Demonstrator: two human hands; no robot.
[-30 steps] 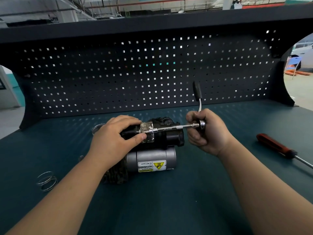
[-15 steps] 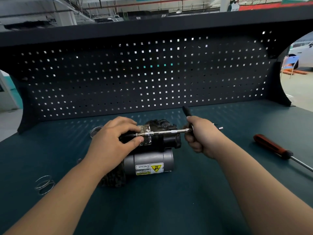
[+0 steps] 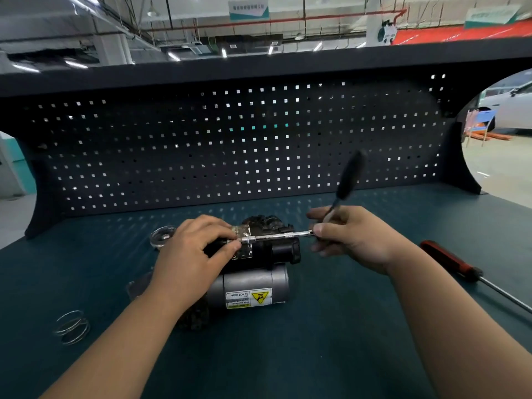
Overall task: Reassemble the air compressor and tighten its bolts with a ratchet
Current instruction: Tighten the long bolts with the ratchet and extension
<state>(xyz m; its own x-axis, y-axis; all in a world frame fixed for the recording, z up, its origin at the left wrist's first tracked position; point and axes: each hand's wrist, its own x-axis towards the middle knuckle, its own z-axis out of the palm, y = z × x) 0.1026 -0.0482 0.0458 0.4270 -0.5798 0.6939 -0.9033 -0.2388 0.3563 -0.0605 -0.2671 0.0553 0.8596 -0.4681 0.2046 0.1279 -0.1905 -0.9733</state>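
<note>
The air compressor (image 3: pixel 259 266) lies on the green bench: a black head above a grey cylinder with a yellow warning label. My left hand (image 3: pixel 193 251) grips the compressor's left end, and its fingertips pinch the socket end of the extension bar. The ratchet (image 3: pixel 347 180) has a silver extension bar lying level across the black head. Its black handle tilts up and back, blurred. My right hand (image 3: pixel 348 240) grips the ratchet at its head.
A red-handled screwdriver (image 3: pixel 452 262) lies at the right. A wire spring (image 3: pixel 72 326) rests at the near left. A small clear dish (image 3: pixel 161 236) stands behind my left hand. A black pegboard (image 3: pixel 230 145) closes the back of the bench.
The ratchet handle swung down toward my right hand, then back up to a raised tilt. The extension bar stayed on the compressor. My left hand kept its hold.
</note>
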